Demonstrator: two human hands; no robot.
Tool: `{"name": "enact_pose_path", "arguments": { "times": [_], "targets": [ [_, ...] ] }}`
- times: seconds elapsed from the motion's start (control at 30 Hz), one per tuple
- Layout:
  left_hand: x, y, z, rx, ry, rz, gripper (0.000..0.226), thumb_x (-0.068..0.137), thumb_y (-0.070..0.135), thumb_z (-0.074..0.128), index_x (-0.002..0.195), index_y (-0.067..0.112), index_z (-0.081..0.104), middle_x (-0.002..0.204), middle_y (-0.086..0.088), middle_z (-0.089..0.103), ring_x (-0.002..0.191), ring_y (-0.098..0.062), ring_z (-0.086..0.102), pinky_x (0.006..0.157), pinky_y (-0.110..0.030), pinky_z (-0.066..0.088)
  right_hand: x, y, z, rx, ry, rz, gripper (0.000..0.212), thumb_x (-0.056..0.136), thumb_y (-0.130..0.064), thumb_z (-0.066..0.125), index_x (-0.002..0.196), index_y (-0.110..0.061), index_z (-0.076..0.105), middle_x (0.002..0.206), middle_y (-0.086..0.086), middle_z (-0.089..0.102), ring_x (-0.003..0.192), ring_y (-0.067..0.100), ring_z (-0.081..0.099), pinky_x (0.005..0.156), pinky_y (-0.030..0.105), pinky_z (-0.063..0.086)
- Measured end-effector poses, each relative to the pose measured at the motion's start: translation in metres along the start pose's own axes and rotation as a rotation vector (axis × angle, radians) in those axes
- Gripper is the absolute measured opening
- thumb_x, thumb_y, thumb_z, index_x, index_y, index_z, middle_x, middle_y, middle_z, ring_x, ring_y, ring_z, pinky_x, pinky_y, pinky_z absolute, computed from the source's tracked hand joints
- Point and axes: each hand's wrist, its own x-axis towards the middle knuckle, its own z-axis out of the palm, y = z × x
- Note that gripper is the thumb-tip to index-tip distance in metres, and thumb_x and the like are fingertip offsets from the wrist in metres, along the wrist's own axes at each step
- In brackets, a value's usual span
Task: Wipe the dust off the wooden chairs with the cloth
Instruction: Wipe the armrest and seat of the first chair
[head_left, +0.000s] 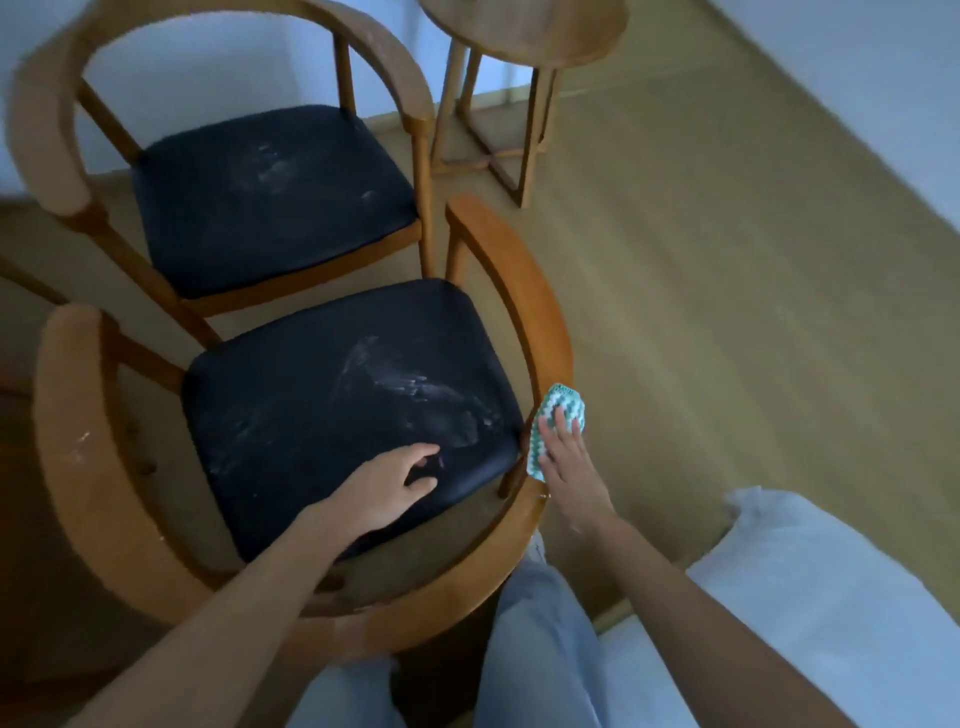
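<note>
— What's on your feed?

— I'm looking down at a pale wood-plank floor (727, 312). The biggest thing on it is the near wooden armchair (93, 467). It has a curved orange-brown rail with a few white specks on its left side, and a black padded seat (337, 405) streaked with white dust. Just beyond it, at far left, stands the far wooden armchair (47, 130), which is the same build and dusty as well.

— Anything around them?

— A white padded cushion (805, 597) at near right, and a round wooden side table (545, 31) at far centre, just right of the far wooden armchair. Pale blue trouser legs (540, 649) show at the bottom edge, close behind the near chair's back rail.

— And the hands?

— I see the left hand (384, 493) resting on the near edge of the black padded seat, fingers loosely curved, with nothing in it. The right hand (569, 467) lies flat, fingers straight, pressing on the teal-and-white knitted cloth (563, 402).

— Where exactly is the cloth?

— On the right side of the near chair's curved rail, under the right hand's fingers. Its far end sticks out past the fingertips, and its left edge hangs over the rail's inner side.
</note>
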Motion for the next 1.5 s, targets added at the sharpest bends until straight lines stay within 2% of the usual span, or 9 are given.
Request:
{"name": "enact_pose_path", "arguments": {
  "times": [0.1, 0.4, 0.57, 0.77, 0.97, 1.13, 1.23, 1.37, 1.5],
  "targets": [
    [-0.017, -0.015, -0.006, 0.058, -0.049, 0.034, 0.049, 0.098, 0.029, 0.046, 0.145, 0.024, 0.032, 0.142, 0.003, 0.044, 0.126, -0.015, 0.045, 0.098, -0.024, 0.035, -0.020, -0.024, 0.011, 0.241, 0.068, 0.176, 0.049, 0.102, -0.010, 0.031, 0.149, -0.012, 0.018, 0.157, 0.001, 0.005, 0.146, 0.019, -0.001, 0.115, 0.025, 0.001],
    [-0.045, -0.039, 0.002, 0.136, -0.174, 0.097, 0.050, 0.097, 0.031, 0.047, 0.144, 0.022, 0.032, 0.141, 0.003, 0.045, 0.124, -0.014, 0.048, 0.100, -0.025, 0.039, -0.112, -0.067, 0.037, 0.263, 0.018, 0.177, 0.046, 0.104, -0.025, 0.026, 0.149, -0.028, 0.018, 0.157, -0.012, 0.003, 0.145, 0.011, -0.006, 0.106, 0.017, 0.002],
    [-0.048, -0.041, 0.002, 0.159, -0.162, 0.118, 0.050, 0.098, 0.032, 0.046, 0.145, 0.023, 0.031, 0.144, 0.005, 0.041, 0.129, -0.012, 0.044, 0.102, -0.023, 0.035, -0.074, -0.048, 0.023, 0.100, 0.023, 0.112, 0.047, 0.102, -0.022, 0.032, 0.148, -0.018, 0.023, 0.158, 0.000, 0.009, 0.147, 0.017, 0.003, 0.116, 0.025, 0.001],
    [-0.050, -0.050, -0.008, 0.150, -0.100, 0.090, 0.049, 0.098, 0.030, 0.045, 0.144, 0.024, 0.032, 0.142, 0.005, 0.043, 0.129, -0.013, 0.043, 0.101, -0.023, 0.035, -0.021, -0.033, 0.011, -0.310, -0.066, 0.110, 0.054, 0.099, -0.011, 0.040, 0.149, -0.008, 0.019, 0.159, 0.011, -0.006, 0.142, 0.035, -0.021, 0.112, 0.048, -0.015],
    [-0.053, -0.065, -0.016, 0.163, -0.126, 0.101, 0.049, 0.098, 0.031, 0.046, 0.144, 0.025, 0.032, 0.142, 0.005, 0.043, 0.129, -0.013, 0.043, 0.103, -0.027, 0.036, -0.046, -0.053, 0.020, -0.229, -0.060, 0.160, 0.052, 0.102, -0.013, 0.037, 0.149, -0.006, 0.016, 0.159, 0.008, -0.005, 0.141, 0.025, -0.022, 0.108, 0.040, -0.019],
    [-0.061, -0.081, -0.027, 0.185, -0.171, 0.173, 0.049, 0.098, 0.031, 0.046, 0.144, 0.025, 0.032, 0.143, 0.006, 0.043, 0.129, -0.012, 0.043, 0.103, -0.025, 0.036, -0.103, -0.086, 0.050, 0.227, 0.103, 0.220, 0.045, 0.103, -0.019, 0.029, 0.148, -0.020, 0.021, 0.154, -0.011, 0.001, 0.145, 0.014, -0.009, 0.117, 0.027, -0.004],
    [-0.074, -0.094, -0.035, 0.209, -0.216, 0.231, 0.049, 0.098, 0.031, 0.045, 0.144, 0.025, 0.032, 0.143, 0.006, 0.042, 0.129, -0.011, 0.042, 0.102, -0.023, 0.035, -0.133, -0.125, 0.082, 0.064, 0.095, 0.243, 0.049, 0.102, -0.032, 0.022, 0.149, -0.027, 0.007, 0.146, -0.020, -0.014, 0.135, 0.006, -0.026, 0.111, 0.028, -0.007],
    [-0.090, -0.111, -0.041, 0.232, -0.261, 0.267, 0.049, 0.098, 0.034, 0.044, 0.144, 0.028, 0.031, 0.146, 0.008, 0.039, 0.132, -0.011, 0.039, 0.107, -0.026, 0.033, -0.153, -0.156, 0.110, -0.086, 0.120, 0.299, 0.066, 0.080, -0.068, -0.016, 0.138, -0.036, -0.016, 0.140, -0.022, -0.031, 0.129, 0.005, -0.038, 0.111, 0.032, -0.011],
    [-0.097, -0.127, -0.045, 0.265, -0.283, 0.294, 0.048, 0.098, 0.035, 0.043, 0.144, 0.028, 0.030, 0.148, 0.008, 0.035, 0.133, -0.011, 0.038, 0.105, -0.024, 0.033, -0.139, -0.143, 0.094, -0.001, 0.161, 0.405, 0.071, 0.092, -0.056, 0.027, 0.142, -0.034, -0.019, 0.150, -0.017, -0.019, 0.140, 0.007, -0.020, 0.118, 0.040, 0.006]
  ]
}}
